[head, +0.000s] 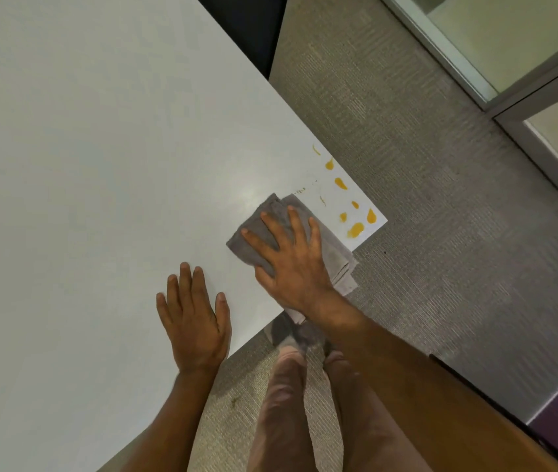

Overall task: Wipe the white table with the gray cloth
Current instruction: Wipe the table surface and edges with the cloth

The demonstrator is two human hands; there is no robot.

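Soft, even indoor light falls from above, rather dim and slightly greenish. The table shows a faint glare patch just left of the cloth, near the right corner. Shadows are weak: a soft one under the right hand on the cloth, and a dark one on the carpet under the table's near edge. Wide-angle distortion bends straight lines toward the edges, plainly at the far right. The picture is a little soft, with compression blocks on the tabletop.
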